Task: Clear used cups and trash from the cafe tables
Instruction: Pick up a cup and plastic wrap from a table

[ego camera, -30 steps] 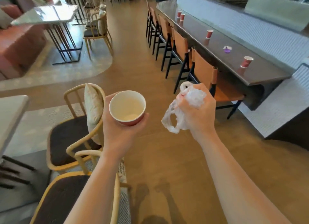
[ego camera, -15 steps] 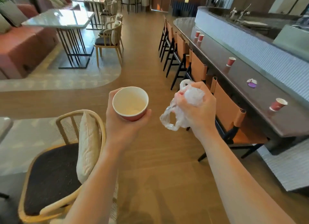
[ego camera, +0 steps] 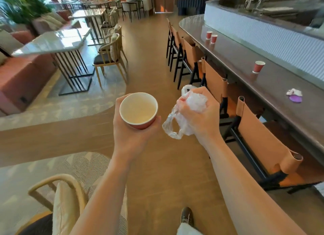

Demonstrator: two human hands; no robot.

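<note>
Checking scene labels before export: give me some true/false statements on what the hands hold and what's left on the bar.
1. The left hand holds a red cup. True.
2. That cup has a lid. False: it is open, its pale inside showing.
3. The right hand holds a plastic bag. True.
4. The bar is cleared. False: three red cups and purple trash sit there.
5. The nearest bar cup lies on its side. False: it stands upright.
</note>
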